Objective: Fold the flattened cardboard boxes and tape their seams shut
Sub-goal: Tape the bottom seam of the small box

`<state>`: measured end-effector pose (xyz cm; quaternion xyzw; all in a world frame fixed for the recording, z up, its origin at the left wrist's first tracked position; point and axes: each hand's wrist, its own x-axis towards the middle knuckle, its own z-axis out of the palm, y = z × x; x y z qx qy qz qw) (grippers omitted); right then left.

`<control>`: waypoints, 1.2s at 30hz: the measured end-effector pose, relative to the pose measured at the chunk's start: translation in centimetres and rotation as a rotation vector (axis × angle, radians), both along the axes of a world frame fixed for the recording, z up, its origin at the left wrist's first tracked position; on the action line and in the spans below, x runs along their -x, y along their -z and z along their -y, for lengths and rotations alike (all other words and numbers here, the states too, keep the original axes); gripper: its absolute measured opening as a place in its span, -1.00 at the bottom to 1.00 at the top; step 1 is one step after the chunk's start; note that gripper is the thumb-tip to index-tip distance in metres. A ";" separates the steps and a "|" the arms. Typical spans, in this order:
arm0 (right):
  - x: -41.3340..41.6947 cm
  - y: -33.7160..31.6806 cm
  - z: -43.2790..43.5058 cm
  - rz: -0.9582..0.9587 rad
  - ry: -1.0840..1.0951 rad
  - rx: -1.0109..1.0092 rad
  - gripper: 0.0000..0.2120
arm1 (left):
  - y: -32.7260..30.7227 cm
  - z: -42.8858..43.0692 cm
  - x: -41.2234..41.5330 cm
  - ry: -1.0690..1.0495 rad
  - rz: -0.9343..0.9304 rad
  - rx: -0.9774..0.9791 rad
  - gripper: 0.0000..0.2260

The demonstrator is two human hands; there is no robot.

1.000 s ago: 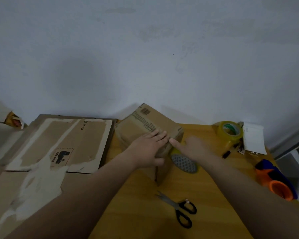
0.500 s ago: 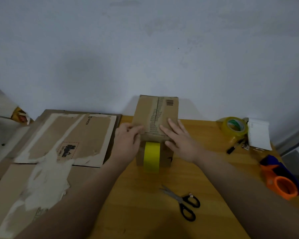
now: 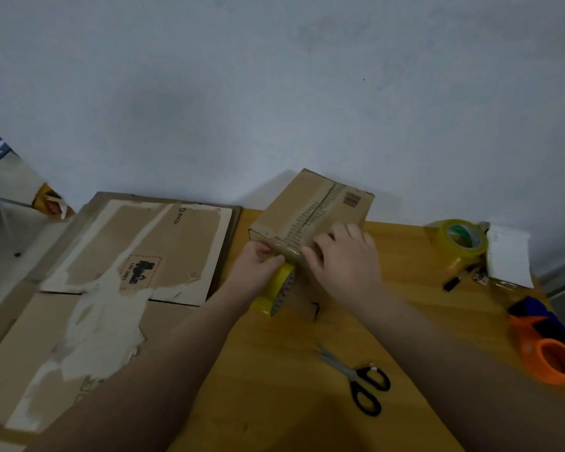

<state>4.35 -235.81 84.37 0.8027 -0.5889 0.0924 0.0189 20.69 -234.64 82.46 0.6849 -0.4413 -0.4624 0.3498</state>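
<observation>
Setting: pale grey wall behind a wooden table (image 3: 274, 370); flattened cardboard boxes (image 3: 128, 256) lie stacked at its left side.
Box: folded cardboard box (image 3: 307, 213) sits at the far side of the table near the wall, turned at an angle, top seam facing up.
Left hand: left hand (image 3: 260, 261) grips a yellow tape roll (image 3: 276, 290) held against the box's near face, just under the top edge.
Right hand: right hand (image 3: 343, 256) lies flat on the near top edge, fingers spread, pressing down and grasping nothing.
Handling (judgement): the box is empty, so probably light and prone to sliding on the smooth table. Corners are stiff; panels likely dent under force. Best braced with a flat palm on top or held at the corners.
Hidden: hands and roll cover most of the near face. The tape's free end is not visible, and I cannot tell how far the seam is taped.
Nearby: scissors (image 3: 359, 383), orange tape dispenser (image 3: 548, 350).
</observation>
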 end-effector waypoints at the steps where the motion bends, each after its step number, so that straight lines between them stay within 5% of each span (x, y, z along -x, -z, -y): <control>1: -0.3 -0.1 0.8 0.003 -0.056 -0.026 -0.53 | -0.2 0.0 0.0 0.012 -0.002 0.003 -0.75; 4: -1.9 0.5 2.8 0.013 -0.233 -0.284 -0.43 | -0.4 -0.3 -0.2 0.029 -0.054 -0.022 -0.76; 8: -2.8 1.9 3.3 -0.058 -0.189 -0.265 -0.46 | -0.5 -1.4 -1.9 0.093 -0.091 -0.036 -0.74; 16: -3.7 2.1 3.2 -0.108 -0.123 -0.218 -0.48 | 1.7 -1.6 -2.9 0.196 0.306 -0.040 -0.68; 24: -3.9 2.5 3.6 -0.129 -0.056 -0.186 -0.45 | 3.0 -2.2 -2.7 0.067 -0.093 -0.056 -0.87; 31: -4.0 2.5 3.3 -0.113 -0.048 -0.169 -0.47 | 3.6 -0.4 -2.5 0.130 0.140 -0.046 -0.77; 36: -4.0 2.5 3.2 -0.135 0.021 -0.156 -0.47 | 3.8 -0.7 -1.7 0.143 0.084 -0.032 -0.78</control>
